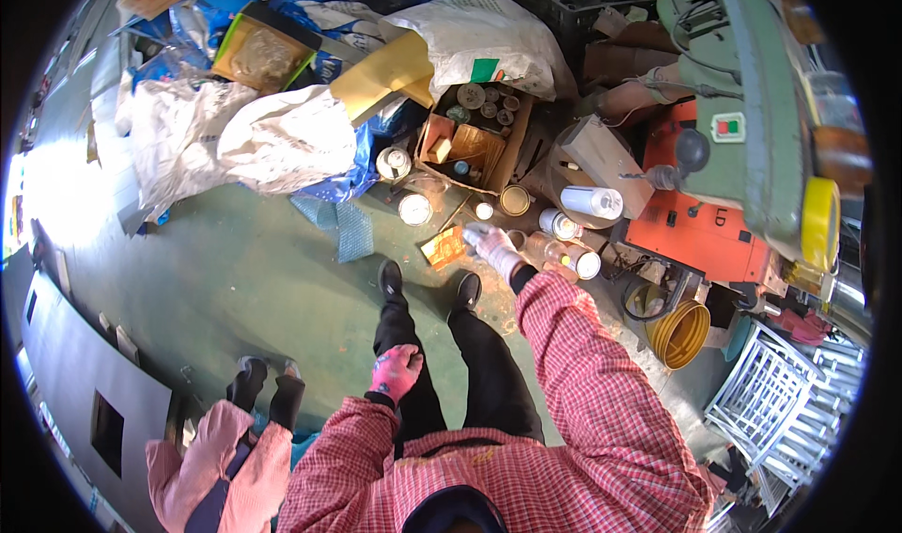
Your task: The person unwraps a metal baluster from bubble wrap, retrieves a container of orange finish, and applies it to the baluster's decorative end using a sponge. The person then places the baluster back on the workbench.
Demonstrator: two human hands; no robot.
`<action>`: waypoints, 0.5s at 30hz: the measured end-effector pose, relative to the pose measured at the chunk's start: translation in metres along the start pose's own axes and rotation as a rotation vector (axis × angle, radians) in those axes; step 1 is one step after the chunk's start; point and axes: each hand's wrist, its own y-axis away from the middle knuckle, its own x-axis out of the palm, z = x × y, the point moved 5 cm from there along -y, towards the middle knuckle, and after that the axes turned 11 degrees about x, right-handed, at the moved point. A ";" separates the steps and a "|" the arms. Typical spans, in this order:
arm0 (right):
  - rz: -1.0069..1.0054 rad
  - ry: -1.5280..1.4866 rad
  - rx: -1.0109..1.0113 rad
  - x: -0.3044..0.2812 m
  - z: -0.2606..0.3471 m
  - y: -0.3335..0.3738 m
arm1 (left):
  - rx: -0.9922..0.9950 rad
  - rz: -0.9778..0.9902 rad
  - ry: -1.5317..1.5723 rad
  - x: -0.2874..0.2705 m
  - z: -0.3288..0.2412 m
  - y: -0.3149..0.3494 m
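Progress: looks partway at best. Several round tins sit in the far end of the open cardboard box, with a brown tray-like piece nearer; loose items remain on the floor, so I judge sorting or clearing is left.

Packet: flat orange-gold packet lies on the floor, near side of the box. Right hand, white glove, is at its right edge; can't tell if the grip pinches it. Left hand, pink glove, is clenched, nothing visible in it.

Other containers: white-topped can left of the packet; yellow-rimmed tin far of the right hand; clear jar to its right, contents unclear. Yellow bucket farther right, tilted, contents unclear.
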 end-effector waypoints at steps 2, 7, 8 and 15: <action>-0.024 -0.065 0.064 0.002 0.017 -0.044 | -0.039 0.101 0.000 0.009 0.016 -0.017; -0.204 0.260 -0.278 0.006 0.047 -0.164 | 0.175 0.034 -0.180 0.021 0.077 -0.043; -0.240 0.493 -0.271 0.013 0.058 -0.176 | 0.216 0.042 -0.213 0.017 0.084 -0.051; -0.492 0.278 0.049 0.037 0.072 -0.283 | 0.144 0.158 -0.118 -0.011 0.112 -0.084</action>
